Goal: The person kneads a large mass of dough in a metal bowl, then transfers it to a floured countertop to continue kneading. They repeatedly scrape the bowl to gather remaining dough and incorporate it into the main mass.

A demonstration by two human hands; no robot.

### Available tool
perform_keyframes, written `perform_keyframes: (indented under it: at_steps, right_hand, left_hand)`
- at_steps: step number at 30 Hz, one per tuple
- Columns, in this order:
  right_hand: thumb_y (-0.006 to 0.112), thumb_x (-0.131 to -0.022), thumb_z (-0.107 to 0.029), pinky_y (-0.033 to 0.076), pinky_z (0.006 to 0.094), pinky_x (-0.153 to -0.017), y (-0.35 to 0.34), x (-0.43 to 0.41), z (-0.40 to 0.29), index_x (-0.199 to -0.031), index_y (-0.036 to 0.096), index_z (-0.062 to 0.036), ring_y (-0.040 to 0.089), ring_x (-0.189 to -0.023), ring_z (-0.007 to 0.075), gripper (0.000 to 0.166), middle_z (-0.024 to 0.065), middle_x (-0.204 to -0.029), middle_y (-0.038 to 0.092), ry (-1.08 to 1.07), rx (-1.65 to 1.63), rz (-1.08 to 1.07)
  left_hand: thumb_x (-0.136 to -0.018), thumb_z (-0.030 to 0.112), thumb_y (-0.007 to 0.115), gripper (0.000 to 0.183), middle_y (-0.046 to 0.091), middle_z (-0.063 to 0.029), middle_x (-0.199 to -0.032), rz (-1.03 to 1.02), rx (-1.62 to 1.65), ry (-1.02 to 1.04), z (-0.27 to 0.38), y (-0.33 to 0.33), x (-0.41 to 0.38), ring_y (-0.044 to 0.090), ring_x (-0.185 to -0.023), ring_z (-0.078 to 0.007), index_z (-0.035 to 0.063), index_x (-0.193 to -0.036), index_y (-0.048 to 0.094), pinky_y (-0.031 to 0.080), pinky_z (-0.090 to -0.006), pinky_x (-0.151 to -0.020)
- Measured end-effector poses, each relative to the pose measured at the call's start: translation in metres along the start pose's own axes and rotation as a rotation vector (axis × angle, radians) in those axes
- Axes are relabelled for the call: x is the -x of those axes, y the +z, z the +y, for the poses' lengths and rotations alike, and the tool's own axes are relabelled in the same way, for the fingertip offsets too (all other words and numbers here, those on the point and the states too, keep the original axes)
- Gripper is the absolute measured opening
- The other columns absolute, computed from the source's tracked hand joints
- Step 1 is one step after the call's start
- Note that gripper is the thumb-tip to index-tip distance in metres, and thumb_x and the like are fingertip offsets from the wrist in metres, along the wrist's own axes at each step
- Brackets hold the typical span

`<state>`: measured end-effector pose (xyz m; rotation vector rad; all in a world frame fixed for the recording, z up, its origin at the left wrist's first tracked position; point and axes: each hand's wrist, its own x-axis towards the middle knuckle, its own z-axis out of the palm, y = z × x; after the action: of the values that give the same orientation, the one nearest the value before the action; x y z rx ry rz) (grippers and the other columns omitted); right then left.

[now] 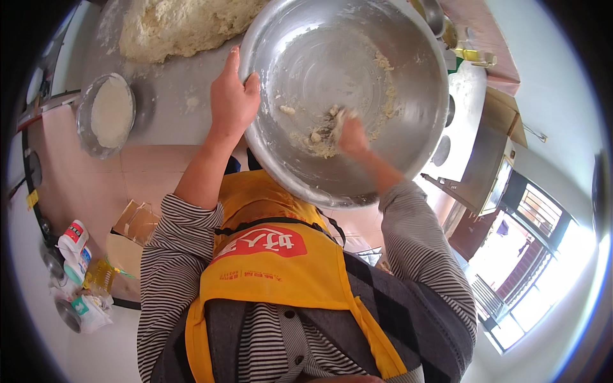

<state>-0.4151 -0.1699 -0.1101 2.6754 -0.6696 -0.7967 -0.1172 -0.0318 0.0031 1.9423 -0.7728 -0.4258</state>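
My left hand (235,98) grips the left rim of a large metal basin (421,110), thumb and fingers at its edge. Inside the basin, my right hand (352,134) is at the lower middle, blurred, its fingers curled down among dough scraps (323,143). Whether it holds some of them I cannot tell. More crumbs of dough cling in an arc along the basin's right inner side. A big rough mass of dough (179,26) lies on the floury worktop beyond my left hand. At the worktop's left edge is a bowl of flour (111,112).
Metal bowls (431,16) and a container of yellow liquid (474,55) are at the upper right. An open cardboard box (136,225), a bottle of yellow oil (101,275) and several packages are at the lower left. A metal appliance (479,158) is on the right.
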Motion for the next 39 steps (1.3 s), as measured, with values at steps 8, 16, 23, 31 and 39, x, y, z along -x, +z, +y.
perform_keyframes:
  at_steps: [8,16,23,31,39]
  right_hand:
    - [0.053,-0.085,-0.016,0.046,0.0389,-0.089,-0.011,-0.052,0.148,-0.114,0.054,0.0017,0.059,-0.102,0.0292,0.033,0.02,-0.106,0.061,0.05,-0.034,-0.205]
    - [0.055,-0.08,-0.024,0.045,0.0402,-0.09,-0.015,0.033,0.065,-0.103,0.064,-0.0016,0.058,-0.106,0.0293,0.033,0.0196,-0.11,0.061,-0.125,-0.064,-0.606]
    - [0.057,-0.082,-0.019,0.046,0.041,-0.088,-0.094,0.001,-0.072,-0.103,0.06,-0.0062,0.056,-0.102,0.0331,0.024,0.0185,-0.111,0.057,-0.239,-0.928,-0.148]
    - [0.054,-0.086,-0.033,0.039,0.0512,-0.094,0.001,0.039,0.117,-0.11,0.06,-0.012,0.052,-0.111,0.0327,0.032,0.0108,-0.115,0.057,0.103,-0.032,-0.412]
    - [0.045,-0.09,-0.016,0.051,0.0413,-0.081,-0.091,-0.099,0.254,-0.134,0.042,-0.0092,0.061,-0.1,0.0284,0.044,0.0153,-0.12,0.056,0.069,0.09,-0.132]
  left_hand:
    - [-0.082,0.008,0.058,0.056,0.065,-0.0234,-0.094,-0.144,-0.012,-0.173,0.014,-0.009,-0.004,0.065,-0.078,-0.0324,-0.003,-0.133,0.039,0.051,-0.0371,-0.071]
    - [-0.082,0.007,0.06,0.053,0.062,-0.0208,-0.108,-0.01,0.093,-0.15,0.009,-0.001,0.001,0.064,-0.089,-0.0266,-0.0012,-0.132,0.042,0.049,-0.0331,-0.078]
    - [-0.083,0.008,0.058,0.054,0.065,-0.0229,-0.091,-0.081,0.016,-0.17,0.013,-0.005,0.001,0.065,-0.075,-0.032,-0.0046,-0.132,0.039,0.051,-0.0369,-0.069]
    - [-0.083,0.009,0.057,0.056,0.063,-0.0215,-0.076,-0.123,-0.017,-0.14,0.005,-0.006,-0.002,0.063,-0.062,-0.0307,-0.0055,-0.133,0.038,0.049,-0.0368,-0.06]
    - [-0.083,0.009,0.056,0.055,0.064,-0.0194,-0.073,-0.107,0.004,-0.15,0.004,-0.007,-0.003,0.063,-0.06,-0.0288,-0.0032,-0.134,0.038,0.05,-0.0362,-0.059]
